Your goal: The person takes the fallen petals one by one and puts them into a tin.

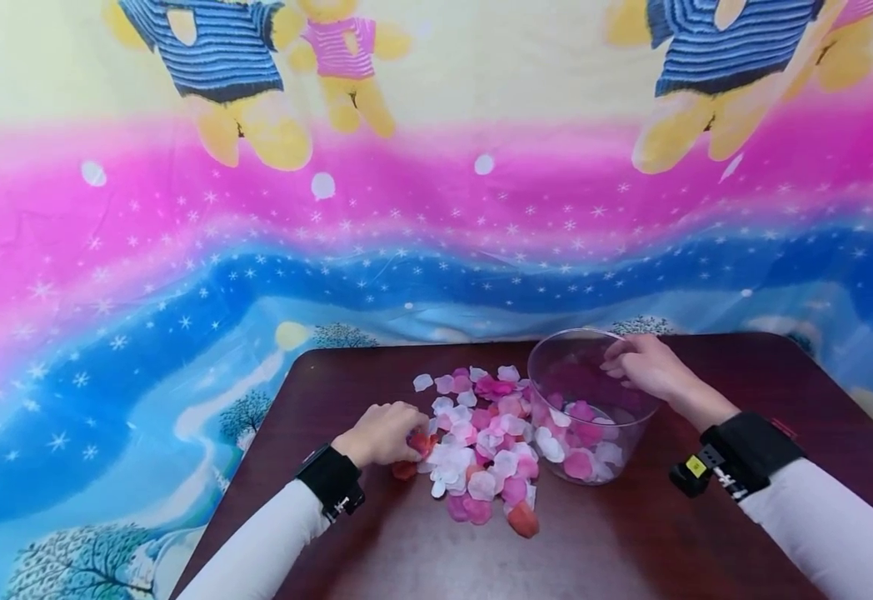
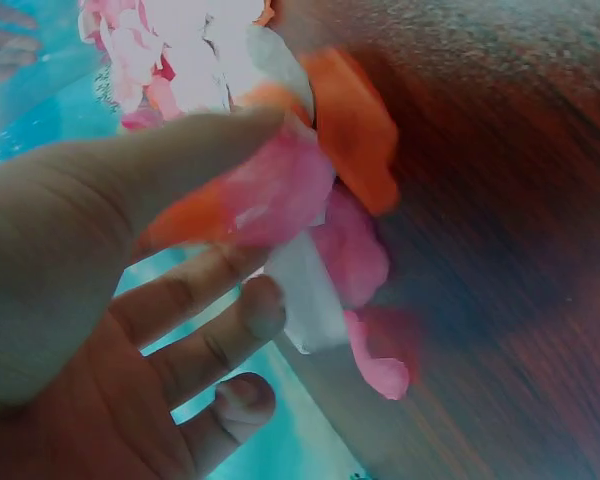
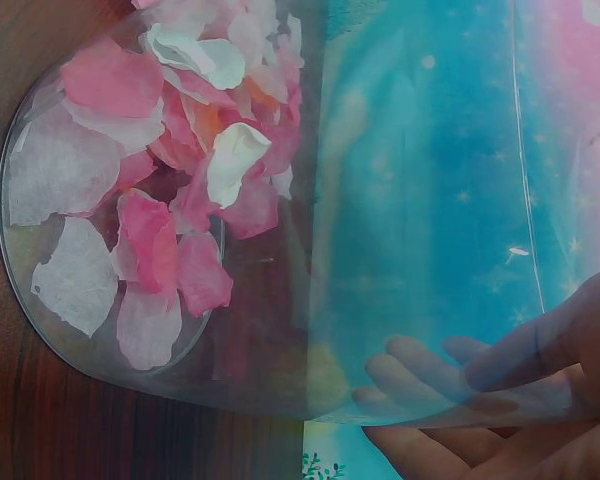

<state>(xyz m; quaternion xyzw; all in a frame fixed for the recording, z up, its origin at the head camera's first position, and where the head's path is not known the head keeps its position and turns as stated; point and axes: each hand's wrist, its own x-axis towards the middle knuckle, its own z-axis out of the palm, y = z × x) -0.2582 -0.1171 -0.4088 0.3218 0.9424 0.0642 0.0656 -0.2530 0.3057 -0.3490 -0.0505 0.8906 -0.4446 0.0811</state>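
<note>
Left hand is pinching a few orange and pink petals between thumb and forefinger, other fingers loosely bent and apart; the light grip is apparently suiting their thinness. Petal pile is lying just right of this hand, spreading over the desk. Right hand is pinching the rim of the clear container, probably steadying it. The container is standing below and left of that hand, just beside the pile, more petals resting inside.
</note>
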